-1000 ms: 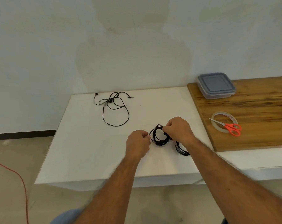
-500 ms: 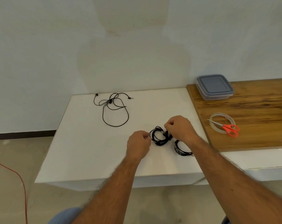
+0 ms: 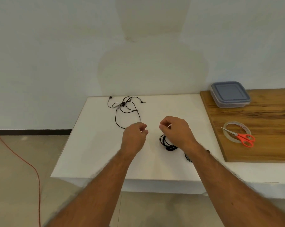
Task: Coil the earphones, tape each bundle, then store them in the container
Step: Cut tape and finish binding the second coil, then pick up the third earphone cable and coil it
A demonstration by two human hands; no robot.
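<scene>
A coiled black earphone bundle (image 3: 167, 143) lies on the white table (image 3: 96, 145), just under my right hand (image 3: 177, 132). My left hand (image 3: 135, 136) hovers to its left. Both hands have curled fingers and pinch small pale glints at their fingertips, apparently the two ends of a clear tape strip (image 3: 169, 126). A second black bundle (image 3: 188, 157) is mostly hidden by my right forearm. Loose, uncoiled earphones (image 3: 127, 108) lie at the table's back. The lidded container (image 3: 230, 94) stands at the back of the wooden board (image 3: 269, 115).
A clear tape roll (image 3: 227, 128) lies on the wooden board with orange-handled scissors (image 3: 244, 139) across it. A red cable (image 3: 24, 159) runs over the floor at the left. The wall stands right behind the table.
Both hands have let go of the coiled bundle, risen and moved apart. The bundle now lies on the table by itself.
</scene>
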